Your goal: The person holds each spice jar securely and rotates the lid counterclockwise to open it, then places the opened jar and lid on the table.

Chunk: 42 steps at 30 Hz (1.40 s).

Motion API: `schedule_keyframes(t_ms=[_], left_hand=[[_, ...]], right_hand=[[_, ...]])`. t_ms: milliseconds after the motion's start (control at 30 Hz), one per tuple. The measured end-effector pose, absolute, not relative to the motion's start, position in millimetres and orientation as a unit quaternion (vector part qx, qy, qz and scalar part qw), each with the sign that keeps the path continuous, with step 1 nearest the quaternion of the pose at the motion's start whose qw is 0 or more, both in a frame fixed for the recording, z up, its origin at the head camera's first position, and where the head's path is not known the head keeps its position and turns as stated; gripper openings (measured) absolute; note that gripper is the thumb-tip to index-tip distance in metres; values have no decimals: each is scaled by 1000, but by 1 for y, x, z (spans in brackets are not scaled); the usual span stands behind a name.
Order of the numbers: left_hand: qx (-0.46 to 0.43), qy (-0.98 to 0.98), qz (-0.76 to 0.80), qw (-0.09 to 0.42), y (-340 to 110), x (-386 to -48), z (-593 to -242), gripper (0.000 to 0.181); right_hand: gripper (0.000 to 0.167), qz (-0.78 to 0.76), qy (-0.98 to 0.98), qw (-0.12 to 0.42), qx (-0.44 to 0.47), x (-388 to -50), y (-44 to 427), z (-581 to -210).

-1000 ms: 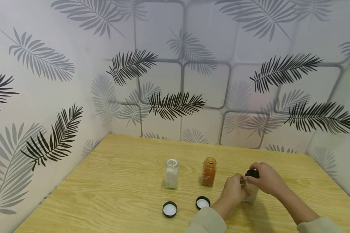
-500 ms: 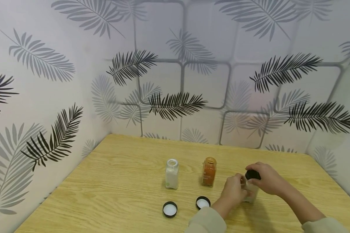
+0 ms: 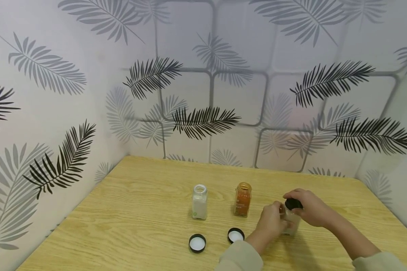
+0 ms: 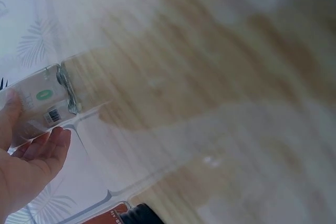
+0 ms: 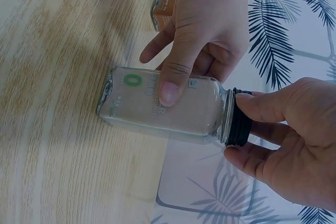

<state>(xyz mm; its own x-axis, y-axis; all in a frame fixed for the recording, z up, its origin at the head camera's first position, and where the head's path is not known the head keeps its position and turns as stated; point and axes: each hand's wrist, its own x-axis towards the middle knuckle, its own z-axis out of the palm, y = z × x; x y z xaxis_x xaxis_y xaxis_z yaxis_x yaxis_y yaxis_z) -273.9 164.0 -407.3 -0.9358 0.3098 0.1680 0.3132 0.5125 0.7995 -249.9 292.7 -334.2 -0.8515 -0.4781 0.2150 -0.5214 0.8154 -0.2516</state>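
A square glass spice jar [image 5: 157, 103] with pale contents and a green mark stands at the right of the table in the head view. Round its body, my left hand [image 3: 270, 222] holds it with thumb and fingers. My right hand [image 3: 311, 209] grips the black lid [image 5: 240, 124] at the jar's neck, thumb on one side and fingers on the other. A gap of threaded glass shows below the lid in the right wrist view. From the head view, the jar's body [image 3: 289, 229] is partly hidden by both hands.
Left of the hands stand two lidless jars, one orange-filled [image 3: 243, 203] and one white-filled [image 3: 199, 207]. In front of them, two black lids lie with white insides up, the left lid [image 3: 197, 244] and the right lid [image 3: 236, 236]. A patterned wall [image 3: 237, 146] borders the wooden table.
My right fingers have shifted round the lid, and the right forearm has moved slightly to the right. My left hand and the jar stay in place.
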Motion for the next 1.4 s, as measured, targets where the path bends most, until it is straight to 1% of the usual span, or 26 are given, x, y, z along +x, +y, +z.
schedule_keyframes(t_ms=[167,233,467,567,733,900,1033,1167,1267,1400], left_hand=[[-184,-870,-458,7,163,-274,-407,33],[-180,-868,-463,1,163,-274,-406,33],[-161,-867,-470,-24,164,-273,-404,33],[-161,-865,-474,-25,163,-271,-403,36],[-167,-863,-476,-22,162,-271,-403,35],[-172,-859,-482,-20,161,-271,-403,29],[-168,-854,-491,-28,161,-270,-402,28],[-161,-857,-488,-32,162,-269,-402,30],[-165,-862,-479,-25,162,-269,-402,34],[-176,-866,-469,-7,162,-269,-402,37]], right_hand=[[36,158,-950,64,260,-250,294,-333],[37,163,-953,63,249,-250,293,-333],[43,147,-976,64,147,-251,290,-335],[43,151,-979,60,127,-251,288,-335],[41,149,-977,68,135,-252,288,-335],[37,138,-971,78,178,-252,288,-333],[41,138,-969,68,193,-252,289,-331],[46,145,-975,51,162,-252,287,-330],[43,144,-980,49,128,-252,285,-330],[36,141,-982,60,109,-252,283,-333]])
